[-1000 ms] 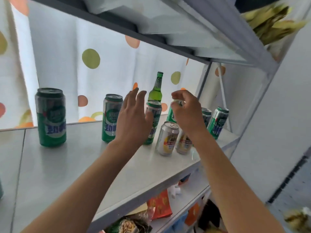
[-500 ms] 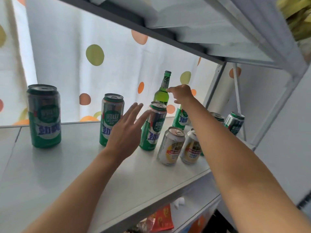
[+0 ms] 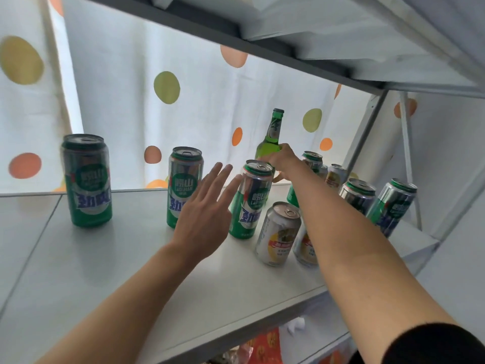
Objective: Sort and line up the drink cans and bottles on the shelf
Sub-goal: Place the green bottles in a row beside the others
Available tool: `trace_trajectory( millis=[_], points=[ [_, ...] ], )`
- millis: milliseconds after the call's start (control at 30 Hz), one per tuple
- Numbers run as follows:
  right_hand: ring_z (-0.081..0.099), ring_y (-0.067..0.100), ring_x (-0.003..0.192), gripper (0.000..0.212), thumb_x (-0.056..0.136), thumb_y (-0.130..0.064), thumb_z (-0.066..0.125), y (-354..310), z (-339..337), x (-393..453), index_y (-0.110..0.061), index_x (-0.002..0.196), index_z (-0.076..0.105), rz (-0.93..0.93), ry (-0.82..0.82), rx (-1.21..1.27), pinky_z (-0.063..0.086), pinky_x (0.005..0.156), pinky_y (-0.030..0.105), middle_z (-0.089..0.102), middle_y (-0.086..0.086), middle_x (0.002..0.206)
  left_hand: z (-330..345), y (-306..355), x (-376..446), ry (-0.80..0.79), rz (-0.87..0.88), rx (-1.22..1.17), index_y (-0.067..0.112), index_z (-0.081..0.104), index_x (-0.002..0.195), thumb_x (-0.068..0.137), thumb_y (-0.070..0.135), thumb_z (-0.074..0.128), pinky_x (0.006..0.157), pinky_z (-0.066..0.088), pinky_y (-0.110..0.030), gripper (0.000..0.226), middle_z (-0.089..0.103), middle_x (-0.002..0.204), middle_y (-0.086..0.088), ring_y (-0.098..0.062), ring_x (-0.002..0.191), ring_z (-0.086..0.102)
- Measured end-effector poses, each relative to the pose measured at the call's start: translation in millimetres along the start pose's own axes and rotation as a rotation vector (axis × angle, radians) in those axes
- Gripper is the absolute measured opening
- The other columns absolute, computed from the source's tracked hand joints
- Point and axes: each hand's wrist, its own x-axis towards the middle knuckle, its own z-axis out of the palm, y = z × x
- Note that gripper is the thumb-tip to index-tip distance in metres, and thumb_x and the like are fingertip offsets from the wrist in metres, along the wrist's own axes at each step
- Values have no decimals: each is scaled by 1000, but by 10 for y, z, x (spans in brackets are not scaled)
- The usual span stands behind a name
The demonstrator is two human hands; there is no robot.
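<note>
Three tall green cans stand in a row on the white shelf (image 3: 105,271): one at the left (image 3: 86,179), one in the middle (image 3: 183,179) and one further right (image 3: 253,198). My left hand (image 3: 207,211) hovers with straight fingers between the middle can and the right one, holding nothing. My right hand (image 3: 282,162) reaches to the back and grips the body of a green glass bottle (image 3: 270,137). Two short silver cans (image 3: 279,233) stand near the front under my right forearm. More green cans (image 3: 393,206) stand at the right end.
The shelf above (image 3: 288,56) hangs low over the bottle's top. A dotted curtain (image 3: 162,88) closes the back. A metal upright (image 3: 409,164) stands at the right end. Packets (image 3: 265,345) lie on the lower shelf below the front edge.
My right hand has moved from the cans to the back and now grips the green bottle. My left hand has drawn back from the can it touched and hovers with straight fingers.
</note>
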Motion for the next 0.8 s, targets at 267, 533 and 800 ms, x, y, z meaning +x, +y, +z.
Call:
trace_trajectory(
  millis=[267, 533, 800],
  points=[
    [62, 23, 95, 67, 61, -25, 90, 7, 27, -75, -14, 115, 52, -238, 221, -84, 52, 73, 31, 61, 1, 104, -23, 7, 38, 99, -95, -67, 9, 39, 144, 81, -1, 52, 112, 34, -49, 65, 33, 155, -12, -28, 149, 17],
    [60, 29, 77, 47, 65, -27, 79, -362, -148, -524, -23, 105, 55, -702, 283, -447, 50, 68, 36, 68, 0, 87, -200, 219, 75, 262, -240, -32, 5, 53, 134, 80, -3, 58, 121, 13, -44, 55, 36, 153, -13, -32, 148, 16],
    [61, 36, 86, 52, 75, -25, 76, -882, 52, -997, -16, 121, 51, -1130, 400, -540, 47, 67, 37, 64, 8, 103, -960, 357, 112, 352, -221, 41, 10, 50, 138, 86, 10, 48, 117, 23, -53, 52, 33, 156, -10, -27, 149, 12]
  ],
)
